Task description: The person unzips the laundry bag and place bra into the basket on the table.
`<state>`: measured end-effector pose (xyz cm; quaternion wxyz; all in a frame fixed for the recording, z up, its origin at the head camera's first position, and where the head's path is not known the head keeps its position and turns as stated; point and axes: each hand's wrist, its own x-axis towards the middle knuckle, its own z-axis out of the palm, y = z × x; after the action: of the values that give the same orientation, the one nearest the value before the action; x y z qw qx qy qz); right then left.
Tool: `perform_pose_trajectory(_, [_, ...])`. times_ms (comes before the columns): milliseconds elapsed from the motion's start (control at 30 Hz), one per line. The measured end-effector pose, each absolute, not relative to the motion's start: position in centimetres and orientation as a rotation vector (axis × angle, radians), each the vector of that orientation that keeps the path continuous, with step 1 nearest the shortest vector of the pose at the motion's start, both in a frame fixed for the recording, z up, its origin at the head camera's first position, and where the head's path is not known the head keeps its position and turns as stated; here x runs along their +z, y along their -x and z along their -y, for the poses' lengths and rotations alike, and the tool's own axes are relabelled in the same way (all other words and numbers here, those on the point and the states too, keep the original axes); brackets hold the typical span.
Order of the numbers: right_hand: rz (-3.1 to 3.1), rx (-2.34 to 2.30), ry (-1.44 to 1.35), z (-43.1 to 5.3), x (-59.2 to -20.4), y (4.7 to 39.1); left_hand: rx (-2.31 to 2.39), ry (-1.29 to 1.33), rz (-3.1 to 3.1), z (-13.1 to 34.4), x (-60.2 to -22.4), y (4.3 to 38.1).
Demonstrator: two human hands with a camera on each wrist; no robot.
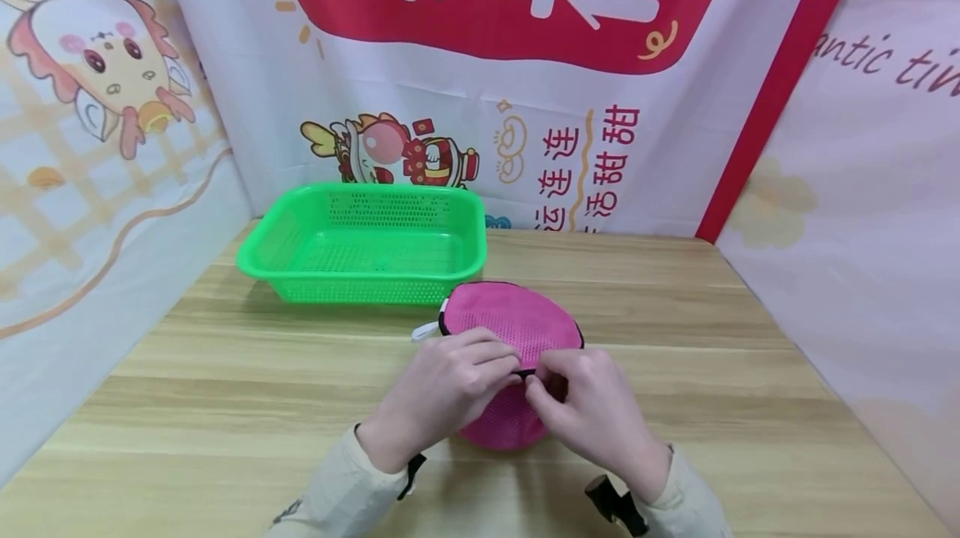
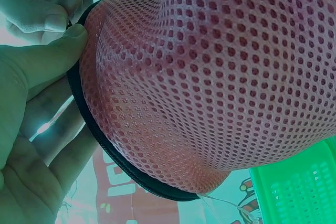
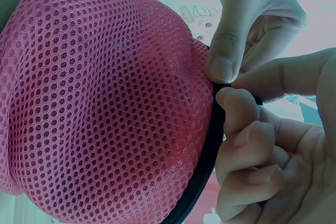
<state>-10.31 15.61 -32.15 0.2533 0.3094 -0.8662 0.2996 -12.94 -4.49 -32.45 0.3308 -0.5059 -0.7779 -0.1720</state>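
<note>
A pink mesh bag point(image 1: 517, 317) with a black zipper along its rim stands on the table in front of me. My left hand point(image 1: 461, 375) pinches the zippered edge between thumb and fingers. Close beside it my right hand point(image 1: 592, 400) pinches the same edge, thumb against a curled index finger. In the right wrist view the black zipper point(image 3: 202, 169) runs down from the two hands' fingertips, and the bag's mesh side point(image 3: 105, 108) bulges out. A white loop point(image 1: 425, 331) sticks out at the bag's left. What lies inside the bag cannot be seen.
A green plastic basket point(image 1: 360, 288) with perforated walls stands behind the bag, to the left, near the back of the wooden table point(image 1: 720, 404). Printed cloth point(image 1: 465, 79) hangs behind the table and along both sides.
</note>
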Motion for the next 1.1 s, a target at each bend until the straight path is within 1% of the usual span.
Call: perform_pose_trajectory(1100, [2.383,0.867,-0.814,-16.22,-32.10,10.27,-0.439,1.319,2.016,4.59,-32.28,12.81])
